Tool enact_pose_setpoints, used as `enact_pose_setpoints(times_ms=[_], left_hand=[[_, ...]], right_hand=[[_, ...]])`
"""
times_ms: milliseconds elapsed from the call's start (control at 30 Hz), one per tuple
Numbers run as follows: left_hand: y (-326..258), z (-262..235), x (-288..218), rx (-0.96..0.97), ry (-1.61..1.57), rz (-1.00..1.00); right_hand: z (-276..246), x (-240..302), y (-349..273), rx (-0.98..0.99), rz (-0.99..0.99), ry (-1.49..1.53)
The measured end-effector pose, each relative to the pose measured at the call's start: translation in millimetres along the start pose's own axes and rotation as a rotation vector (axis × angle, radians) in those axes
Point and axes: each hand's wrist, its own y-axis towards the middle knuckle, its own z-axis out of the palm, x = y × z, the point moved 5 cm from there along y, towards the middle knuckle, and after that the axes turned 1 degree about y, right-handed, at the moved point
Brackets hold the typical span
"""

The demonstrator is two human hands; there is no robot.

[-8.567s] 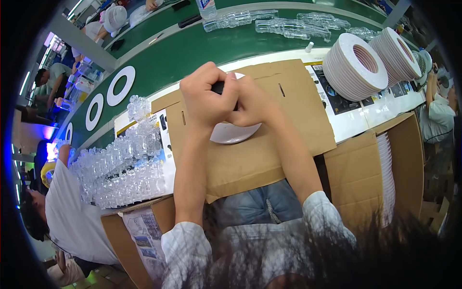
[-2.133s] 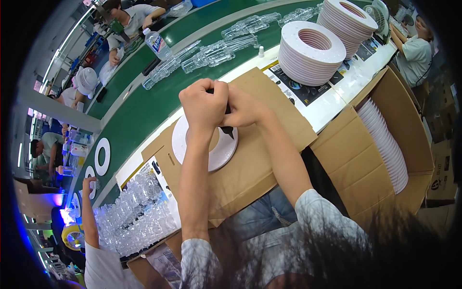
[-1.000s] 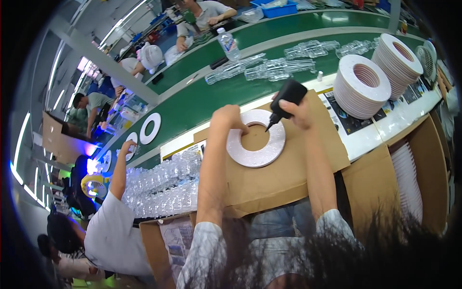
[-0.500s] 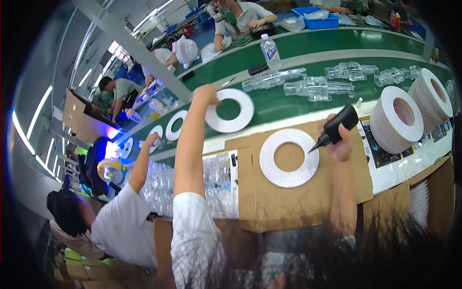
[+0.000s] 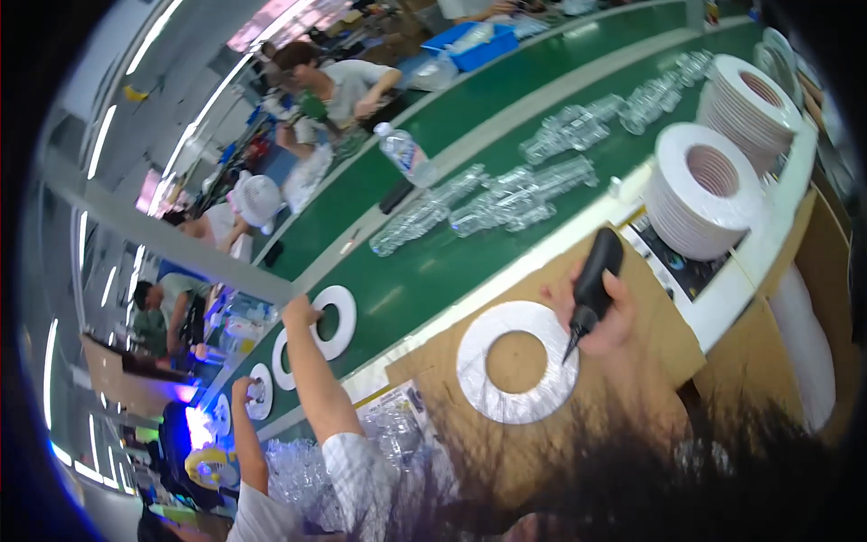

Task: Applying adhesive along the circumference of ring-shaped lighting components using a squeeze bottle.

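Observation:
My left hand [image 5: 302, 313] reaches far out over the green conveyor belt, its fingers closed on the rim of a flat white ring [image 5: 342, 338]. In my right hand [image 5: 610, 318] is a black squeeze bottle [image 5: 598, 275] with a pointed nozzle, tilted downward. The nozzle tip is at the right part of another white ring [image 5: 474, 361], which lies flat on a brown cardboard sheet [image 5: 632, 271] in front of me.
Clear plastic parts [image 5: 519, 200] and a drink bottle [image 5: 406, 155] are on the belt [image 5: 397, 298]. Stacks of white rings [image 5: 691, 217] stand at the right. To my left, a co-worker's hand [image 5: 242, 390] touches another ring [image 5: 260, 397]. Bagged clear parts [image 5: 298, 470] lie nearer.
The view has turned and tilted. My left hand and its ring have moved left along the belt, closer to the other rings. The black bottle remains over the ring on the cardboard.

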Motion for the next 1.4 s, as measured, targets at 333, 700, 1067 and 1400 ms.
enact_pose_setpoints(times_ms=[333,700,1067,1400], left_hand=[[-30.3,-176.9,-64.8,-0.319,-0.473,0.213],[-294.5,-232.2,-266.0,0.030,-1.297,0.584],[-313.4,-183.9,-293.4,0.118,-1.363,0.600],[-319.1,-161.9,-299.8,0.192,-1.610,0.659]], right_hand=[[15.6,-15.1,19.7,-0.055,0.093,0.309],[14.5,-13.0,11.6,0.156,0.275,0.288],[-3.6,-22.4,8.8,0.004,0.575,0.251],[-2.5,-16.9,6.6,0.120,0.601,-0.183]])
